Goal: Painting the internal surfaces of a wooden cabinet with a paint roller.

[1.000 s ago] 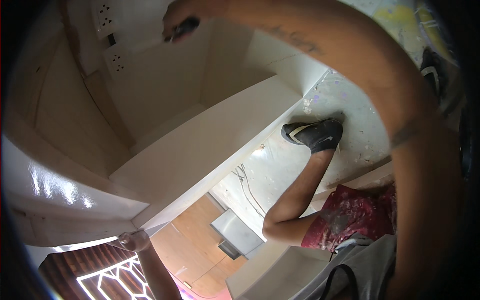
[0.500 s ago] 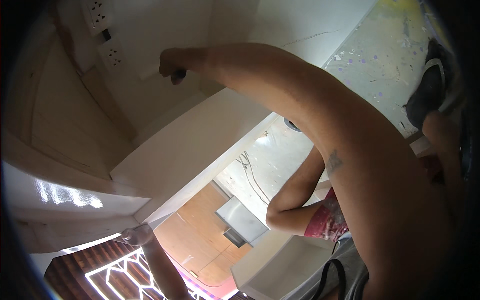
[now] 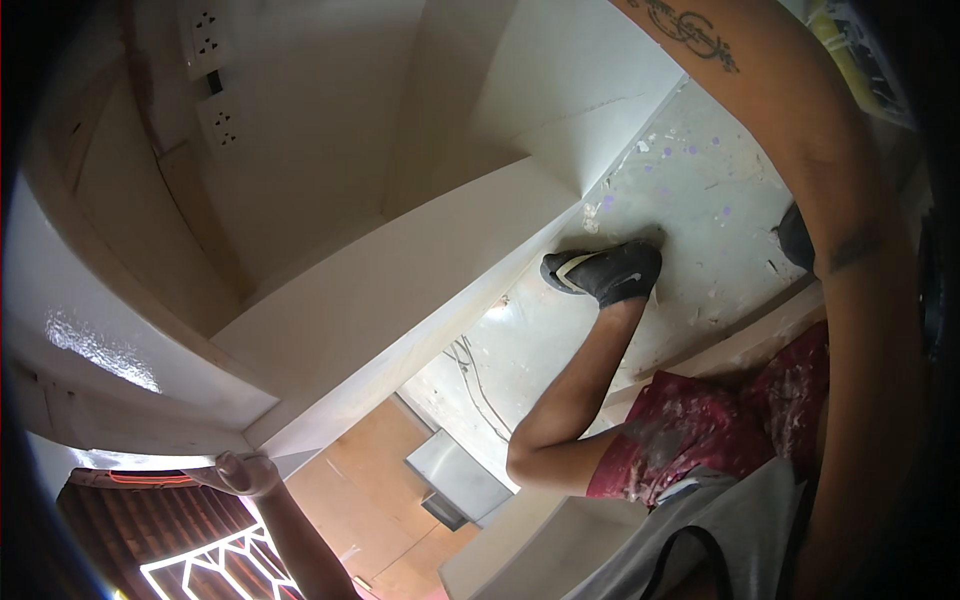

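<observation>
My left hand point(image 3: 240, 474) rests against the lower corner of a white cabinet frame point(image 3: 262, 425), at the lower left. Its fingers lie stretched along the edge, and I see nothing held in it. My right arm point(image 3: 800, 130) rises along the right side and leaves the picture at the top, so its hand is out of view. Between the arms lies the white cabinet's broad panel point(image 3: 400, 265), with the shaded interior point(image 3: 320, 130) beyond it.
Two white socket plates point(image 3: 222, 124) sit on the inner wall. A paint-spotted floor point(image 3: 690, 190) carries my sandalled foot point(image 3: 605, 272) and a loose cable point(image 3: 478, 385). Nearby are a grey metal box point(image 3: 458, 475), wooden boards point(image 3: 375, 455) and a pale open-fronted unit point(image 3: 560, 545).
My right hand, closed around a small dark thing inside the cabinet before, has swung up and out of view. My left hand stays at the cabinet corner. The foot and shorts now show more.
</observation>
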Motion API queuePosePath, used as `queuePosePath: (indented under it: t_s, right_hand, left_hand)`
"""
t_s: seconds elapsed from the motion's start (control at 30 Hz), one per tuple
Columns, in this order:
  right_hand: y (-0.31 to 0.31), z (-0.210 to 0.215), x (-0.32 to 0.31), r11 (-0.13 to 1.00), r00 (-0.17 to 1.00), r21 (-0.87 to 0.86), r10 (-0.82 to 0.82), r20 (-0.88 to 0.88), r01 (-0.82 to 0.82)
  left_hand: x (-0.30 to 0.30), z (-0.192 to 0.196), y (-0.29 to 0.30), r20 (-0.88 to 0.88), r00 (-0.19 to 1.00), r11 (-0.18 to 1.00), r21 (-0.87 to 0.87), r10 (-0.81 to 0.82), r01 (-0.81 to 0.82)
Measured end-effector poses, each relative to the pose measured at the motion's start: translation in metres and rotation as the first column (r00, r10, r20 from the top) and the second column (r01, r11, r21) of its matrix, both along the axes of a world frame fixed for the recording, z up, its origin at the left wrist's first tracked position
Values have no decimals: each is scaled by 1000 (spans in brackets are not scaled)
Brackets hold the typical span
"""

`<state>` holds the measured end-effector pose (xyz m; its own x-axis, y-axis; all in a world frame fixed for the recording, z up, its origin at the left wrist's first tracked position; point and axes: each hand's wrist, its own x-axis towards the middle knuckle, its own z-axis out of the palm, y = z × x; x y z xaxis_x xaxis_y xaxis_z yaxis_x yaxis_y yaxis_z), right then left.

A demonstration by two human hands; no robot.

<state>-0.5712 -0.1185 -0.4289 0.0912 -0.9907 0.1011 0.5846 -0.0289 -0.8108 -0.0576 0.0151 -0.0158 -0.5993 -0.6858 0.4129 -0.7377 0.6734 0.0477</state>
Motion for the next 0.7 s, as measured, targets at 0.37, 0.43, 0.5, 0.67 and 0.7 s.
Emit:
queuePosePath:
  t_s: [0.37,0.43,0.5,0.67,0.7]
  right_hand:
    - [-56,9,178,988,982,-34,145,-119,-150]
    - [-76,16,225,964,947,156,245,-208,-215]
    - [-86,19,260,935,917,216,329,-227,-282]
    - [-95,12,312,978,875,39,201,-441,-205]
    - [-97,6,312,981,858,-6,164,-487,-191]
  left_hand:
    - [-30,-23,12,70,997,994,-98,-36,42]
    - [-33,-24,12,73,996,994,-100,-42,49]
    - [-35,-25,12,71,996,993,-101,-48,55]
    - [-35,-26,15,57,997,993,-99,-53,59]
    - [-35,-26,16,54,997,993,-98,-55,60]
